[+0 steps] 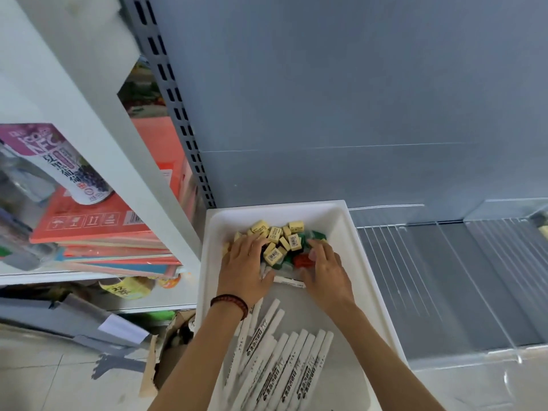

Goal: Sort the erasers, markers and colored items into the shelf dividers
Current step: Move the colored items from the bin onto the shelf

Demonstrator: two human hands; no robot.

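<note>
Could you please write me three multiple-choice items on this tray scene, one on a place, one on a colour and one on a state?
1. The markers lie: A at the near end of the tray; B at its far end; C outside it.
2. The erasers are: A blue; B pale yellow; C black.
3. The erasers are: A loosely heaped; B in neat rows; C boxed.
Key: 1 A, they lie nearest the camera; 2 B, pale yellow blocks with barcode labels; 3 A, they tilt every way.
</note>
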